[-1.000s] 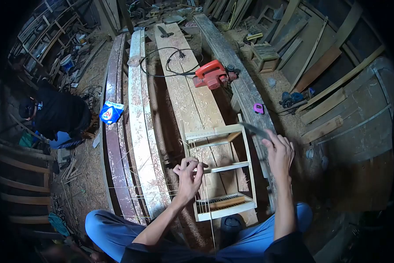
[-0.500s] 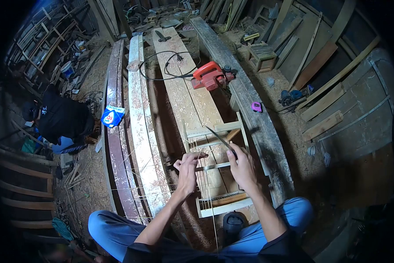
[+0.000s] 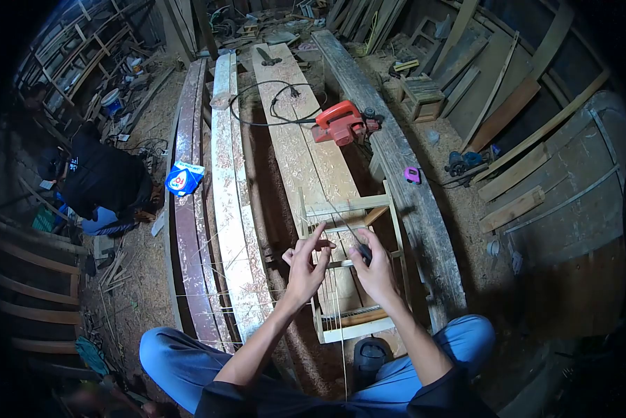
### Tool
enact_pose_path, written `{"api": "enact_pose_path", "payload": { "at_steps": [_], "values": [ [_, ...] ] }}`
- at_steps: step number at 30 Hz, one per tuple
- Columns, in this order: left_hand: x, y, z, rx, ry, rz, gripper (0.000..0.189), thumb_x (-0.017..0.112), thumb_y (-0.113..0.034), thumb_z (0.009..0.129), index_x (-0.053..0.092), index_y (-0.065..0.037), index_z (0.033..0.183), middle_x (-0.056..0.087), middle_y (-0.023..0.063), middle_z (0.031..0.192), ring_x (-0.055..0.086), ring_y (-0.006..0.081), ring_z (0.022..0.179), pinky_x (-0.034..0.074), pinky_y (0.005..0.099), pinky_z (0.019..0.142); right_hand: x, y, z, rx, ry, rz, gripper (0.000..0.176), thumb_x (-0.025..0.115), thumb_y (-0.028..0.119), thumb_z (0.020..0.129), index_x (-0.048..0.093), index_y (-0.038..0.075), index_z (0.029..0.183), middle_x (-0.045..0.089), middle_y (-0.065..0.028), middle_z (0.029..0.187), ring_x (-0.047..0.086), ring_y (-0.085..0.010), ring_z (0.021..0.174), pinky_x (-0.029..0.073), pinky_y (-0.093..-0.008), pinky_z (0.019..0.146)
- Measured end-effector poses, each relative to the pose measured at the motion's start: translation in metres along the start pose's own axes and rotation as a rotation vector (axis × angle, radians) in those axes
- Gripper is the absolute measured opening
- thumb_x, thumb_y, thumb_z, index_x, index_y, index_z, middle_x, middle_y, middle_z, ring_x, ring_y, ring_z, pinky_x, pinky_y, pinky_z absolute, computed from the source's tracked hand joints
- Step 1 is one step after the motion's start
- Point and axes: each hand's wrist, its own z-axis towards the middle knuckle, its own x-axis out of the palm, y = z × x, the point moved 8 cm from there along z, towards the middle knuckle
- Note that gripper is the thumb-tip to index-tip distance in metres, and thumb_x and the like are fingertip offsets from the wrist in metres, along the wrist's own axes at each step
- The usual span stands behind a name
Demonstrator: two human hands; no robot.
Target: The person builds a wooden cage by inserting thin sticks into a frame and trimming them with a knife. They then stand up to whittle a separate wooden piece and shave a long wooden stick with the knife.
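My right hand [image 3: 377, 268] is closed around the dark handle of a thin knife [image 3: 349, 226], whose narrow blade points up and to the left. Beside it, my left hand [image 3: 306, 268] has its fingers spread, the index finger stretched towards the blade; I see nothing held in it. Both hands are above a pale wooden frame [image 3: 355, 327] with crossbars and a row of thin strands [image 3: 339, 306] along its left part. Some of the strands hang down past its front bar.
A red electric planer [image 3: 342, 125] with a black cable rests beyond the frame. A pink tape measure [image 3: 412, 175] sits on the right beam [image 3: 424, 230]. On the left plank lies a blue-white packet [image 3: 183, 179]. A person [image 3: 107, 174] crouches at the left. Shavings cover the planks.
My left hand has turned, its index finger now raised and spread. My right hand has drawn slightly left and down with the knife. The view has shifted a little.
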Motion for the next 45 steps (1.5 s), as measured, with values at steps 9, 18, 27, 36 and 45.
{"api": "enact_pose_path", "payload": {
  "at_steps": [9, 18, 27, 36, 45],
  "values": [
    [-0.001, 0.003, 0.006, -0.005, -0.039, 0.157, 0.064, 0.069, -0.021, 0.098, 0.044, -0.019, 0.157, 0.063, -0.0033, 0.089, 0.049, 0.0096, 0.087, 0.026, 0.0339, 0.094, 0.011, 0.018, -0.001, 0.075, -0.054, 0.302, 0.053, 0.065, 0.018, 0.1, 0.042, 0.01, 0.147, 0.065, -0.0099, 0.092, 0.06, -0.0166, 0.079, 0.049, -0.0343, 0.076],
    [0.002, 0.019, 0.001, -0.062, -0.189, -0.029, 0.062, 0.069, -0.02, 0.098, 0.043, -0.011, 0.153, 0.077, 0.0031, 0.1, 0.062, 0.0124, 0.097, 0.023, 0.0397, 0.1, -0.007, 0.044, 0.003, -0.148, -0.066, -0.136, 0.028, 0.064, 0.033, 0.1, 0.057, 0.007, 0.11, 0.07, -0.0139, 0.089, 0.069, -0.0319, 0.081, 0.051, -0.0449, 0.072],
    [0.005, 0.003, 0.001, -0.024, -0.204, 0.09, 0.014, 0.07, -0.02, 0.094, 0.077, -0.011, 0.102, 0.064, 0.0052, 0.088, 0.051, 0.0206, 0.096, 0.026, 0.0403, 0.087, 0.016, 0.034, 0.01, -0.257, 0.04, -0.3, 0.031, 0.063, 0.038, 0.1, 0.058, 0.009, 0.109, 0.068, -0.0134, 0.088, 0.065, -0.0358, 0.08, 0.049, -0.048, 0.068],
    [0.007, 0.002, 0.001, -0.025, -0.193, 0.065, 0.014, 0.069, -0.019, 0.094, 0.078, -0.015, 0.104, 0.062, 0.004, 0.084, 0.048, 0.0196, 0.093, 0.026, 0.0399, 0.085, 0.019, 0.02, 0.018, -0.253, 0.055, -0.32, 0.032, 0.064, 0.04, 0.099, 0.059, 0.009, 0.107, 0.067, -0.0134, 0.086, 0.066, -0.0343, 0.08, 0.049, -0.0467, 0.067],
    [0.008, -0.002, 0.003, -0.045, -0.159, 0.086, 0.016, 0.069, -0.021, 0.096, 0.079, -0.013, 0.106, 0.061, 0.0024, 0.088, 0.047, 0.0171, 0.095, 0.025, 0.0369, 0.089, 0.014, 0.023, 0.026, -0.302, 0.062, -0.381, 0.028, 0.065, 0.038, 0.099, 0.061, 0.01, 0.102, 0.07, -0.011, 0.082, 0.068, -0.0332, 0.076, 0.05, -0.0461, 0.066]
  ]
}}
